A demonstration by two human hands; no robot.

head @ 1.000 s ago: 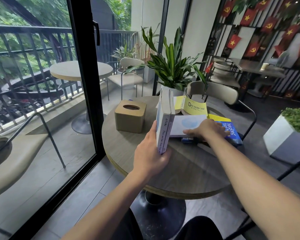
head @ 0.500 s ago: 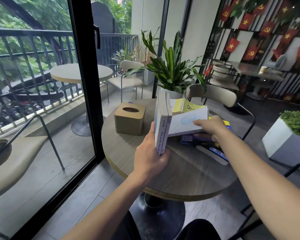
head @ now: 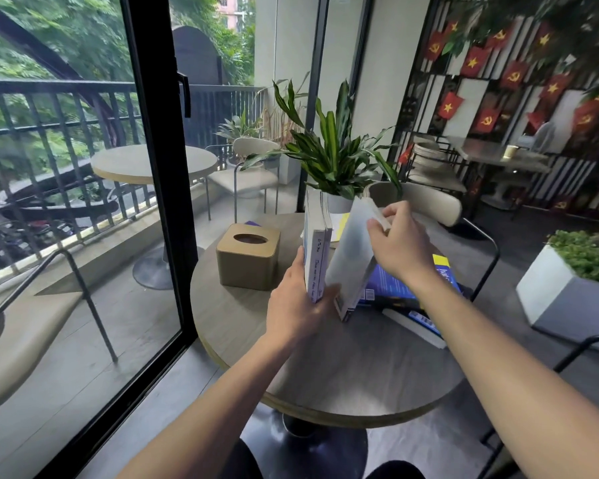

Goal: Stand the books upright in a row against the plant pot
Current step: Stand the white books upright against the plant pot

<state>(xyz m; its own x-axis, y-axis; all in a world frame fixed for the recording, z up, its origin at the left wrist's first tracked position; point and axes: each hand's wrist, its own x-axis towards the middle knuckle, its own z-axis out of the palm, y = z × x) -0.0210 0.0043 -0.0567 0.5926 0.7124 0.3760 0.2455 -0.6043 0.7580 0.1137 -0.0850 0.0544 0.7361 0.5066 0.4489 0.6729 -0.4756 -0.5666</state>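
Two white books [head: 317, 243] stand upright in a row on the round table [head: 312, 371], their far end at the white plant pot [head: 339, 203]. My left hand [head: 296, 307] grips their near end. My right hand [head: 400, 245] holds a pale blue-white book [head: 351, 257] by its top edge, tilted and nearly upright beside the row, its bottom end on the table. A blue and yellow book [head: 443, 274] lies flat under my right wrist, with a thin white and blue book [head: 417, 326] flat in front of it. A yellow book [head: 339, 226] shows behind the row.
A tan tissue box [head: 248, 255] sits on the table left of the books. A chair [head: 426, 202] stands behind the table. A sliding glass door frame [head: 159, 188] is at the left. A white planter [head: 567, 295] stands on the floor at the right.
My right hand lifted the pale book off the flat pile and swung it from flat to nearly upright next to the standing books. My left hand stayed on the row.
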